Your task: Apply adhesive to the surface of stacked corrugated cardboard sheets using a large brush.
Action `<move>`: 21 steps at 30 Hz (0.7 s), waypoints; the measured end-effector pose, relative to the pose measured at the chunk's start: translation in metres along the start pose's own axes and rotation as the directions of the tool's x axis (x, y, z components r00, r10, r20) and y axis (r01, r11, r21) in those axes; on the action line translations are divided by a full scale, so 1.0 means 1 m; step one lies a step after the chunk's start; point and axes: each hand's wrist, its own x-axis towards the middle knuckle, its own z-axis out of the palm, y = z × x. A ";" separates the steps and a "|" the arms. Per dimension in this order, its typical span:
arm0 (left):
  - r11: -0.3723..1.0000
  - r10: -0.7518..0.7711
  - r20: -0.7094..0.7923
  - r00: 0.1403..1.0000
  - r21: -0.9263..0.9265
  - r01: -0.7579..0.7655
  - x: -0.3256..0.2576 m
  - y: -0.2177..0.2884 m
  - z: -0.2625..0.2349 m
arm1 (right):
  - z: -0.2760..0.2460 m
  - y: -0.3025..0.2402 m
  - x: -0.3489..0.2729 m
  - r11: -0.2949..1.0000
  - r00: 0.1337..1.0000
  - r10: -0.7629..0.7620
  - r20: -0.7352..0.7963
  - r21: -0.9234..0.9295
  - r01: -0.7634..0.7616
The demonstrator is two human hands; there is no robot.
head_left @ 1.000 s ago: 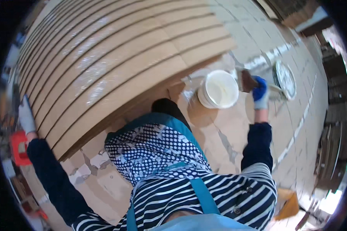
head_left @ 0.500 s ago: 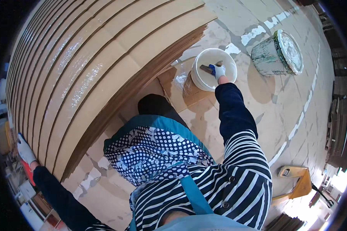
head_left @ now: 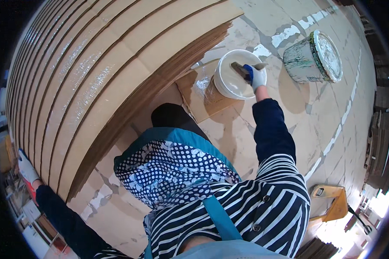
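Note:
My right hand point(head_left: 258, 77), in a white and blue work glove, grips a flat brush point(head_left: 239, 70) with a dark head. It holds the brush within the mouth of a white bucket point(head_left: 218, 82) that has whitish liquid in it. Whether the brush tip touches the liquid is hard to tell. At the far left, my gloved left hand point(head_left: 28, 168) lies with its fingers stretched out against the near end of a big stack of cardboard sheets point(head_left: 130, 69). These sheets are fanned in overlapping steps, and shiny wet streaks run across several of them.
The bucket stands on a cardboard piece point(head_left: 203, 108) with a glossy patch. Beyond it, to the right, is a larger paint-smeared bucket point(head_left: 300, 60) with a whitish top. A yellow pallet-jack part point(head_left: 334, 205) stands at lower right. More cardboard stacks point(head_left: 379, 146) line the right edge.
My right hand has shifted to the right across the bucket, taking the brush along, and the brush head shows more plainly. My left hand stays at the stack's end.

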 end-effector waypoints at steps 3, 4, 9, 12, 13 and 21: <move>0.999 -0.018 0.017 1.000 0.044 0.018 -0.003 0.006 -0.007 | -0.028 -0.037 -0.028 0.972 0.999 -0.033 0.021 0.233 0.028; 0.998 -0.035 0.015 0.999 0.061 0.034 -0.005 0.006 -0.010 | -0.038 -0.043 -0.034 0.938 0.998 -0.054 0.038 0.346 0.038; 0.999 -0.031 0.014 0.999 0.033 0.031 -0.015 0.005 -0.022 | -0.071 -0.035 -0.056 0.618 0.984 -0.125 0.124 0.786 -0.021; 1.000 -0.017 -0.040 0.999 -0.020 0.016 -0.024 0.006 -0.027 | -0.079 -0.019 -0.068 0.268 0.957 -0.170 0.237 0.945 -0.187; 0.999 -0.023 -0.045 0.999 -0.034 0.021 -0.027 0.007 -0.029 | -0.078 -0.016 -0.071 0.268 0.950 -0.194 0.244 0.945 -0.188; 0.997 -0.039 0.025 0.999 -0.060 0.040 -0.042 0.019 -0.054 | -0.042 -0.066 -0.119 0.765 0.920 -0.312 -0.237 0.512 0.391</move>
